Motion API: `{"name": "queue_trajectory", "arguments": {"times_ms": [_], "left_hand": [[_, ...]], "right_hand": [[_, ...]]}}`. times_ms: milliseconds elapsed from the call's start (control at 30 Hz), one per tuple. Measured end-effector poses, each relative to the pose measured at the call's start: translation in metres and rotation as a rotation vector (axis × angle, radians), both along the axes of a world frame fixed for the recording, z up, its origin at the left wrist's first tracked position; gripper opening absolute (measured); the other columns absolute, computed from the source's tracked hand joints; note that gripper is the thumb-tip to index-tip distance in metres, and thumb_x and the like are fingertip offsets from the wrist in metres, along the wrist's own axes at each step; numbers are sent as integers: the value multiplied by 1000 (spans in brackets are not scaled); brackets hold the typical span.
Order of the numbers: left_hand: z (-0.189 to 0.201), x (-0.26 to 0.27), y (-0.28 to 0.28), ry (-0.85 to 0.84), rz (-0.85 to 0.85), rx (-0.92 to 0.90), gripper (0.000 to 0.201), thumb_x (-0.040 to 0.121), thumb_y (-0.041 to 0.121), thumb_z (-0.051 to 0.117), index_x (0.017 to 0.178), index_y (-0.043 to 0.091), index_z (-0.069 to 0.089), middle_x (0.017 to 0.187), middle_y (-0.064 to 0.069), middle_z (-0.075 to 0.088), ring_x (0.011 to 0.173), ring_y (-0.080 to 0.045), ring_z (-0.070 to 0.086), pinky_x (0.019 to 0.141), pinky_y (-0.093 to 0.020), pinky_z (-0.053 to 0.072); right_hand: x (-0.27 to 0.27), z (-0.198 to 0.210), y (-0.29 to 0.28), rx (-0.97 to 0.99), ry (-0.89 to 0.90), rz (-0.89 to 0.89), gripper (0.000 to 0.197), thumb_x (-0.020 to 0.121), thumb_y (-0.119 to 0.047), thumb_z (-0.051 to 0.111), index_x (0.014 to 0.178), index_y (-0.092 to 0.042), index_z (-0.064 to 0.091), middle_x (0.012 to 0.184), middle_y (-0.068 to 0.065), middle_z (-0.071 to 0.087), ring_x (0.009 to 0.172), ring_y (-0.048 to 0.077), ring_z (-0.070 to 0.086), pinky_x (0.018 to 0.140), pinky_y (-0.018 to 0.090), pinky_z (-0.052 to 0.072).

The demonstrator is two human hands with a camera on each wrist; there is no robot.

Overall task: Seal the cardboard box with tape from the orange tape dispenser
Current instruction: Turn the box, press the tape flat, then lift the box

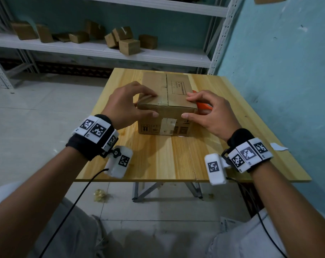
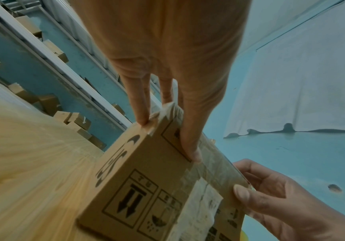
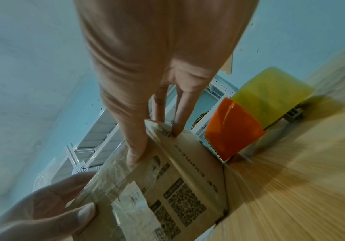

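Observation:
A small cardboard box [image 1: 167,107] stands in the middle of the wooden table [image 1: 176,159]; clear tape runs along its top seam and down its front face [image 2: 212,164]. My left hand [image 1: 152,104] grips the box's near left top edge, fingers on top and thumb on the front [image 2: 167,135]. My right hand [image 1: 186,107] grips the near right top edge the same way [image 3: 155,141]. The orange tape dispenser [image 1: 204,106] lies on the table just right of the box, mostly hidden behind my right hand; its yellowish tape roll [image 3: 270,93] shows in the right wrist view.
White metal shelving [image 1: 102,51] with several small cardboard boxes [image 1: 129,46] stands behind the table. A blue wall [image 1: 279,71] runs close along the table's right side. A white paper scrap [image 1: 278,146] lies near the right edge.

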State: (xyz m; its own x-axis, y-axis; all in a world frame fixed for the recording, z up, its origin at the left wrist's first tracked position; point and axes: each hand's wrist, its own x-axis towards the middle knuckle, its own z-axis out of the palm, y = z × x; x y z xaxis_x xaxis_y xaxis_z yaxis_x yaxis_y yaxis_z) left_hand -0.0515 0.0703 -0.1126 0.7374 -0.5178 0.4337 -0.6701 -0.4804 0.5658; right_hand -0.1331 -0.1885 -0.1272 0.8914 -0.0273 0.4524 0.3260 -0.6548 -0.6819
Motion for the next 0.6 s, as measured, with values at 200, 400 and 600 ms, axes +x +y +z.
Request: {"name": "queue_trajectory", "arguments": {"times_ms": [200, 400, 600], "left_hand": [[0, 1, 0, 9, -11, 55, 57, 69, 25, 83, 121, 26, 61, 119, 3, 54, 110, -17, 52, 83, -35, 52], [-1, -2, -5, -43, 40, 27, 49, 73, 48, 76, 115, 26, 64, 111, 6, 56, 100, -13, 52, 76, -31, 48], [1, -5, -16, -124, 126, 63, 49, 73, 57, 72, 111, 26, 64, 105, 5, 55, 92, -11, 48, 70, -27, 37]], "right_hand": [[-2, 0, 2, 2, 16, -10, 48, 76, -27, 82, 118, -17, 62, 135, -6, 58, 128, 6, 52, 98, 37, 54], [-4, 4, 13, -48, 16, -76, 48, 75, -41, 81, 112, -18, 59, 128, -8, 57, 118, 3, 54, 92, 25, 54], [1, 7, 28, -172, -65, -176, 50, 75, -52, 76, 104, -16, 55, 119, 2, 61, 105, 13, 58, 83, 33, 58]]}}
